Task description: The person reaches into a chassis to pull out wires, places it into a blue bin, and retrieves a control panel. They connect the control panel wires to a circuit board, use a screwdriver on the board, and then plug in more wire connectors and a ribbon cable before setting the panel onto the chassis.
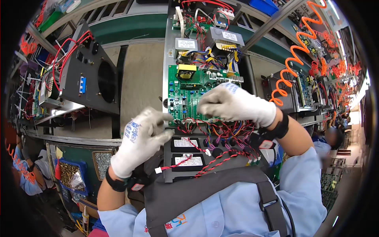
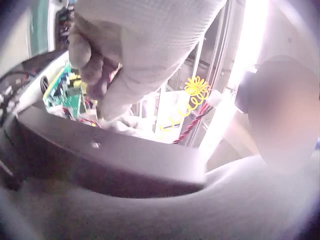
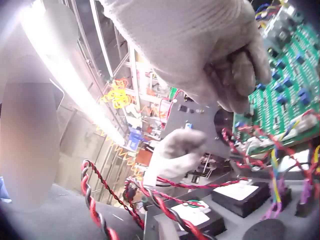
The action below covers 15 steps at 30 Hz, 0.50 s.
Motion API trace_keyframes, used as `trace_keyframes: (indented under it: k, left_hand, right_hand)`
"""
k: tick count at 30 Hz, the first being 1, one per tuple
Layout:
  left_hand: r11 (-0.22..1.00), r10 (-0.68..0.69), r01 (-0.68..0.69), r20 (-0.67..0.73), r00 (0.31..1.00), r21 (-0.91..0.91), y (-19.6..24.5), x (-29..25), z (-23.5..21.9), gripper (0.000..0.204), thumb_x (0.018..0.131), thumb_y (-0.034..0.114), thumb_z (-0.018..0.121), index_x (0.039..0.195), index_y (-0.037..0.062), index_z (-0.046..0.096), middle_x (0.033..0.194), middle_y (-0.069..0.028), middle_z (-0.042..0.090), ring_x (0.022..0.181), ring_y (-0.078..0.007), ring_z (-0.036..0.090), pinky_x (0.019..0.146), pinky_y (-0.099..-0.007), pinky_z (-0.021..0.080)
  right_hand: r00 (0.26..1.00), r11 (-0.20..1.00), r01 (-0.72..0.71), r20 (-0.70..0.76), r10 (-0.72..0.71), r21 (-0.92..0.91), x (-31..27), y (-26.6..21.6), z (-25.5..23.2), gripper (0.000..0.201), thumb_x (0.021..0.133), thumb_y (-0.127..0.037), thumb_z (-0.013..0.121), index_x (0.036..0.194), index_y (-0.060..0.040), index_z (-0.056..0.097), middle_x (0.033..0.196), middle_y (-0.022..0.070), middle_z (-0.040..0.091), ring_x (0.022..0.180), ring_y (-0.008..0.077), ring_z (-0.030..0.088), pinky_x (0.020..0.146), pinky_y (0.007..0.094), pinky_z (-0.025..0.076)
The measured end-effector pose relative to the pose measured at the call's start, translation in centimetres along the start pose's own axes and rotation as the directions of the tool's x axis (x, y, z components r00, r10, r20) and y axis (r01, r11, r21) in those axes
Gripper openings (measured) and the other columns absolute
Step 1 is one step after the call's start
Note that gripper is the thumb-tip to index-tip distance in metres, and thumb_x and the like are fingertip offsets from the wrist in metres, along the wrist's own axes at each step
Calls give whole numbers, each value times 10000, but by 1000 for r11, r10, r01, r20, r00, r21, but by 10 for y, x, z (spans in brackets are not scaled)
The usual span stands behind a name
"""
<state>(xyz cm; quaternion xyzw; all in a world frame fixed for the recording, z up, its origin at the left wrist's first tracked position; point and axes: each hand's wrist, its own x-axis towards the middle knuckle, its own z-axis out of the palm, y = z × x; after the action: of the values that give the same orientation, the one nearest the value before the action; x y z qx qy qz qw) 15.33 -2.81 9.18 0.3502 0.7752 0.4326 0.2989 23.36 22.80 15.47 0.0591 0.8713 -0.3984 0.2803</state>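
Observation:
My gloved left hand [image 1: 141, 134] is at the left edge of the chassis, its thumb and index finger spread apart with nothing visible between them. Over the lower part of the green circuit board [image 1: 177, 89] hovers my gloved right hand [image 1: 233, 103], fingers bent inward. The right wrist view shows these curled fingers [image 3: 242, 75] beside the board; I cannot tell if they pinch something small. Red and other coloured wires [image 1: 233, 128] run along the board's near edge. Below them sit two black modules with white labels [image 1: 184, 144], and twisted red-black wires [image 1: 215, 164] cross the chassis.
Transformers [image 1: 225, 36] and bundled cables fill the chassis's far end. A dark panel with a round fan opening [image 1: 85, 67] stands at left. Blue bin [image 1: 74, 175] holds brass-coloured small parts. An orange coiled hose [image 1: 294, 59] hangs at right, near another metal unit [image 1: 282, 94].

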Motion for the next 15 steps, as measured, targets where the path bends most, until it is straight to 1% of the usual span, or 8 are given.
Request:
trace_keyframes:
  k: [1, 4, 6, 8, 9, 12, 13, 15]
  left_hand:
    - [1000, 1, 3, 187, 982, -21, 19, -2, -10, 297, 819, 165, 717, 1085, 34, 708, 930, -142, 667, 860, -248, 680, 779, -321, 531]
    - [949, 307, -254, 367, 878, -186, 15, 8, 12, 289, 842, 139, 722, 1108, 26, 710, 926, -132, 715, 804, -204, 692, 771, -313, 535]
    - [958, 283, -230, 451, 846, -170, 15, 15, 15, 248, 856, 163, 709, 1061, 24, 707, 921, -114, 715, 844, -240, 685, 787, -327, 526]
    - [978, 209, -183, 531, 821, -100, 17, 20, 10, 231, 877, 181, 670, 1060, 43, 698, 936, -110, 698, 879, -249, 676, 787, -335, 525]
    - [986, 165, -155, 469, 868, -59, 23, 17, 9, 180, 879, 204, 650, 948, 42, 691, 835, -90, 692, 820, -242, 686, 737, -336, 523]
    - [956, -232, 116, 456, 859, 268, 38, 20, 4, 186, 876, 238, 620, 844, 64, 674, 711, -73, 671, 724, -241, 690, 681, -343, 521]
    - [982, -83, 3, 414, 906, 191, 29, 21, 8, 190, 895, 204, 616, 827, 31, 654, 575, -27, 614, 449, -94, 587, 460, -260, 456]
    - [973, -28, -67, 402, 915, 220, 25, 22, 12, 191, 896, 209, 616, 825, 36, 655, 575, -22, 616, 471, -92, 601, 474, -258, 465]
  right_hand:
    - [998, 999, 42, -48, -43, -33, -4, 13, 1, 208, 912, -177, 616, 998, -7, 700, 848, 119, 689, 774, 197, 663, 717, 342, 517]
    - [976, 962, 215, -3, -218, -171, -2, 38, 15, 177, 878, -94, 626, 1005, 1, 704, 942, 140, 690, 890, 262, 666, 801, 370, 526]
    - [922, 919, 379, 129, -365, -111, 3, 43, 23, 180, 842, -17, 633, 1004, 10, 706, 939, 156, 690, 925, 318, 650, 836, 383, 517]
    - [876, 881, 470, 94, -474, 59, 4, 57, 35, 225, 838, 6, 622, 1051, 16, 696, 952, 163, 693, 942, 323, 651, 838, 385, 516]
    - [903, 904, 425, 54, -426, 42, 4, 60, 36, 240, 840, -15, 621, 1068, 12, 692, 947, 164, 697, 905, 307, 665, 810, 375, 522]
    - [957, 957, 289, -11, -289, 28, 2, 56, 36, 280, 844, -64, 624, 1110, 3, 682, 945, 166, 707, 830, 269, 694, 753, 352, 536]
    - [968, 967, 250, 5, -251, 37, 1, 48, 35, 287, 845, -73, 630, 1118, 0, 680, 952, 167, 708, 829, 265, 696, 752, 349, 537]
    - [970, 970, 244, 7, -244, 19, 3, 45, 35, 287, 838, -95, 653, 1109, -5, 681, 925, 155, 708, 790, 232, 692, 732, 334, 533]
